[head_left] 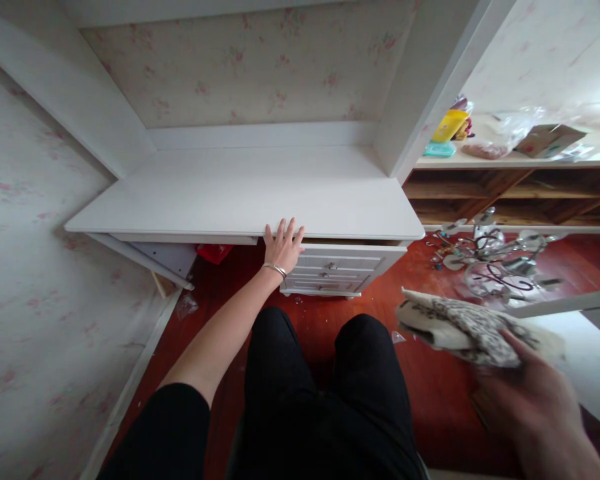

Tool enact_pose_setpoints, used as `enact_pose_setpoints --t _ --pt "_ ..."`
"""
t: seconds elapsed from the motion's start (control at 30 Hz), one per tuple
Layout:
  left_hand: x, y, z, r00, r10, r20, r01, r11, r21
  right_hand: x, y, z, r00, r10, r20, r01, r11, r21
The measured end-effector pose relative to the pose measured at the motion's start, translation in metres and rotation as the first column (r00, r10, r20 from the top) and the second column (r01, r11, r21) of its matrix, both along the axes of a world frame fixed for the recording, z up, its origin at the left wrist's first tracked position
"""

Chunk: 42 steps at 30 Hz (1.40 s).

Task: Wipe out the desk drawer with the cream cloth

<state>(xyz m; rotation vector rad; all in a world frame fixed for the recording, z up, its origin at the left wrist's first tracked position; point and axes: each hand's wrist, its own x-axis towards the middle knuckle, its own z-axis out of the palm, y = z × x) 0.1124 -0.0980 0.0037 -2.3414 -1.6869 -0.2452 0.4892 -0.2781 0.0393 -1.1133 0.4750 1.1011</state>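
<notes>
My left hand (283,252) rests on the front edge of a white desk (245,193), fingers stretched out over the top. Below it stands a drawer unit (330,267) with round knobs; its top drawer (350,249) is pulled slightly out, and my palm lies by that drawer's left end. At the right, my right hand (535,387) is closed on a folded cloth (470,327), cream with a dark pattern. Motion blurs that hand, and part of its grip is hidden.
A chandelier (500,253) with glass shades lies on the red wooden floor (430,393). Behind it, a low shelf (510,190) bears a yellow container (450,125), plastic bags and a cardboard box (550,140). A white panel (580,347) stands at the right. Papered wall (30,267) bounds the left.
</notes>
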Motion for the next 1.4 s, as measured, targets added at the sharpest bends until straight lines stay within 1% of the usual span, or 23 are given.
enact_pose_setpoints --t 0.03,0.07,0.1,0.2,0.27,0.33,0.4,0.43,0.47,0.5,0.57,0.63,0.7,0.77,0.9,1.07,1.17,1.27,1.33,1.4 --pt "-0.001 0.009 -0.001 1.0 0.016 -0.01 -0.016 1.0 -0.015 -0.006 0.004 -0.009 0.994 0.089 0.067 -0.093 0.994 0.058" --pt "-0.003 0.016 -0.002 0.999 0.032 -0.018 -0.033 0.999 -0.036 -0.011 0.009 -0.018 0.979 0.16 0.124 -0.171 0.981 0.087" --pt "-0.005 0.022 -0.003 0.999 0.044 -0.023 -0.045 0.997 -0.061 -0.017 0.015 -0.026 0.968 0.206 0.143 -0.22 0.971 0.095" --pt "-0.012 0.033 -0.005 0.998 0.053 -0.025 -0.056 0.99 -0.126 -0.037 0.035 -0.044 0.948 0.305 0.09 -0.312 0.947 0.078" --pt "-0.017 0.038 -0.002 0.999 0.043 -0.023 -0.046 0.987 -0.151 -0.05 0.052 -0.053 0.931 0.362 0.051 -0.365 0.929 0.068" --pt "-0.023 0.043 0.004 1.0 0.021 -0.019 -0.024 0.98 -0.196 -0.064 0.07 -0.063 0.912 0.41 0.012 -0.41 0.91 0.068" --pt "-0.034 0.051 0.011 1.0 -0.002 0.006 0.004 0.964 -0.267 -0.076 0.09 -0.074 0.892 0.452 -0.024 -0.449 0.89 0.083" --pt "-0.042 0.056 0.015 1.0 0.007 0.029 0.002 0.953 -0.304 -0.081 0.099 -0.079 0.883 0.468 -0.038 -0.463 0.882 0.093" --pt "-0.051 0.061 0.018 0.998 0.043 0.051 -0.023 0.942 -0.335 -0.086 0.109 -0.085 0.877 0.478 -0.049 -0.471 0.876 0.107" --pt "-0.06 0.066 0.02 0.992 0.107 0.07 -0.075 0.931 -0.358 -0.091 0.119 -0.091 0.874 0.483 -0.057 -0.474 0.872 0.124" --pt "-0.079 0.074 0.021 0.96 0.268 0.079 -0.218 0.895 -0.39 -0.1 0.138 -0.102 0.875 0.481 -0.063 -0.467 0.87 0.16" --pt "-0.093 0.081 0.018 0.922 0.381 0.063 -0.325 0.854 -0.406 -0.107 0.158 -0.111 0.882 0.467 -0.055 -0.449 0.872 0.193" --pt "-0.101 0.086 0.014 0.907 0.418 0.047 -0.362 0.832 -0.421 -0.115 0.175 -0.118 0.892 0.449 -0.044 -0.432 0.878 0.205" --pt "-0.103 0.09 0.01 0.906 0.422 0.035 -0.366 0.821 -0.438 -0.123 0.191 -0.122 0.897 0.439 -0.042 -0.421 0.881 0.215" --pt "-0.104 0.094 0.008 0.905 0.423 0.032 -0.366 0.816 -0.448 -0.136 0.212 -0.122 0.897 0.437 -0.071 -0.412 0.881 0.233" --pt "-0.103 0.092 0.007 0.905 0.424 0.043 -0.372 0.835 -0.406 -0.137 0.221 -0.108 0.919 0.387 -0.076 -0.368 0.911 0.187" --pt "-0.102 0.09 0.006 0.904 0.425 0.058 -0.373 0.845 -0.384 -0.132 0.218 -0.09 0.937 0.348 -0.039 -0.336 0.926 0.173" --pt "-0.101 0.089 0.005 0.903 0.424 0.069 -0.37 0.848 -0.379 -0.134 0.21 -0.067 0.952 0.305 0.02 -0.302 0.928 0.22" --pt "-0.101 0.088 0.004 0.903 0.422 0.075 -0.367 0.853 -0.372 -0.144 0.204 -0.053 0.956 0.291 0.036 -0.289 0.916 0.279" --pt "-0.101 0.088 0.004 0.902 0.424 0.08 -0.369 0.854 -0.366 -0.163 0.197 -0.043 0.95 0.31 0.025 -0.301 0.896 0.326"
